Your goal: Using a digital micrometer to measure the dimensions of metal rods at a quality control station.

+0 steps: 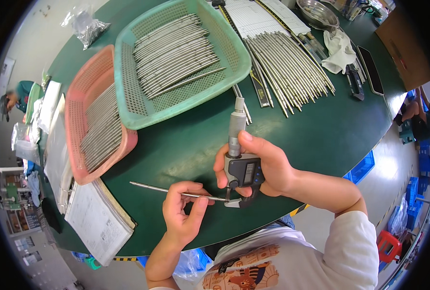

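In my right hand (268, 162) is a digital micrometer (244, 171), its thimble pointing away from me and its small display facing up. My left hand (183, 210) pinches a thin metal rod (152, 187) between thumb and fingers. The rod's right end sits at the gap between the micrometer's jaws, near the anvil; whether the jaws press on it I cannot tell. Beyond my hands, a green plastic basket (164, 116) holds many similar rods. A pink basket (74, 145) to its left holds more rods, and a row of loose rods (287, 70) lies at the right.
An open binder of papers (101, 220) lies at the table's left edge. At the far right are a phone (370, 70), a white cloth (339, 50), a black-handled cutter (355, 82), a metal bowl (318, 12) and a cardboard box (406, 46). A bag of small metal parts (89, 31) lies far left.
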`<state>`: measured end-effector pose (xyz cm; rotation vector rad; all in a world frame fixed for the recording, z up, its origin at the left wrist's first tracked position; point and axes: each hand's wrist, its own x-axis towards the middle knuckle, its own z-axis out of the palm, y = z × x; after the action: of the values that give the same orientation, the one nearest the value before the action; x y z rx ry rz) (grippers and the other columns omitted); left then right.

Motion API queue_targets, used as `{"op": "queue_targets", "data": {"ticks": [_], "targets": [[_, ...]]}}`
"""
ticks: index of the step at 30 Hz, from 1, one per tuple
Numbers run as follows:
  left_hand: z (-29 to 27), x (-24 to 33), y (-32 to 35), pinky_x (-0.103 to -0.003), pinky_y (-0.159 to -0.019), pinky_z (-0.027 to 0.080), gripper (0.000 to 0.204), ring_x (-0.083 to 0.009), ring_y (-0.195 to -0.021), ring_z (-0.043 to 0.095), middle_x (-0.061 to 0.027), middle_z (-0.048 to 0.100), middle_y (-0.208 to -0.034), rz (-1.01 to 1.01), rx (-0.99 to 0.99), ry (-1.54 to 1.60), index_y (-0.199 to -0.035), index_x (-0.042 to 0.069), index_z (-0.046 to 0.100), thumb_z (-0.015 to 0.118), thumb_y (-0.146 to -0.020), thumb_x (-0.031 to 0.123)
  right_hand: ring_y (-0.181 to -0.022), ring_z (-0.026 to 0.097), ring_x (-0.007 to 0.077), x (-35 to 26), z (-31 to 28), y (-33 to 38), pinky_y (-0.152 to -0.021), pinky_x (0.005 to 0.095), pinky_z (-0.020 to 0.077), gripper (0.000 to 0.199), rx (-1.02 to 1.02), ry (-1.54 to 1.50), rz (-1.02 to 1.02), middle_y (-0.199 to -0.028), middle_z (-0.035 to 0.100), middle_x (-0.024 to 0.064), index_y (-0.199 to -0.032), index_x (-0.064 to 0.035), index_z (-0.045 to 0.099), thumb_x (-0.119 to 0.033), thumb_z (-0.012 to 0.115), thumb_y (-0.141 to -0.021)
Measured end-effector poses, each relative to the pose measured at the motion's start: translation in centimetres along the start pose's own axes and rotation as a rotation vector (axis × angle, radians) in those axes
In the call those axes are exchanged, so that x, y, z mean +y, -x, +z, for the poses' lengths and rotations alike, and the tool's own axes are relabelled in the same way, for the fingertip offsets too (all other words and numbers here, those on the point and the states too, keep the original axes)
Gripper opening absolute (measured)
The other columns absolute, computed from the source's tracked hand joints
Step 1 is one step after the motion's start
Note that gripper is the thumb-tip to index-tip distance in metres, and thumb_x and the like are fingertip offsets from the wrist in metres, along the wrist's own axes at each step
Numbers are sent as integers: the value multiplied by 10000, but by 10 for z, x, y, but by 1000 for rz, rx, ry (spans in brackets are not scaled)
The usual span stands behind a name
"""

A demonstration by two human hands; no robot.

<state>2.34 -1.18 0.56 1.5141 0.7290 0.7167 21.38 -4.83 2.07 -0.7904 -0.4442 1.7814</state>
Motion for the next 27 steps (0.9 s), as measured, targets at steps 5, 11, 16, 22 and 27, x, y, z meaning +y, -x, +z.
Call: {"op": "queue_targets", "data": {"ticks": [5, 11, 16, 22, 27], "targets": [[2, 2, 1, -222, -587, 463, 166, -130, -640, 563, -77, 518, -772, -130, 15, 164, -907, -27, 432, 523, -793, 53, -436, 461, 136, 2, -1, -1, -396, 216, 367, 564, -22, 13, -6, -687, 561, 125, -858, -15, 531, -522, 289, -807], [2, 3, 1, -229, -591, 473, 159, -132, -662, 561, -90, 512, -806, -125, 17, 237, -914, -32, 433, 510, -794, 39, -420, 442, 125, 0, 5, -1, -392, 224, 361, 566, 45, 12, -30, -664, 562, 95, -842, -2, 521, -491, 236, -846], [-2, 3, -2, -249, -641, 483, 144, -138, -701, 544, -103, 497, -824, -41, -39, 288, -923, -31, 442, 487, -794, 13, -408, 418, 141, -3, 3, -1, -404, 237, 361, 602, 74, -33, 83, -676, 557, 111, -895, -1, 508, -457, 117, -856], [-2, 3, -2, -265, -686, 483, 136, -150, -753, 525, -123, 455, -893, 23, -101, 244, -922, -36, 453, 472, -791, -6, -414, 433, 138, -3, 3, 0, -402, 229, 362, 582, 69, -73, 55, -685, 559, 120, -886, -2, 513, -445, 137, -855], [-2, 3, -3, -263, -687, 483, 135, -149, -764, 520, -123, 451, -894, 30, -126, 213, -920, -41, 457, 470, -789, -12, -411, 435, 136, -3, 1, -1, -400, 227, 363, 587, 49, -105, 48, -688, 561, 123, -879, 2, 513, -457, 148, -850]]}}
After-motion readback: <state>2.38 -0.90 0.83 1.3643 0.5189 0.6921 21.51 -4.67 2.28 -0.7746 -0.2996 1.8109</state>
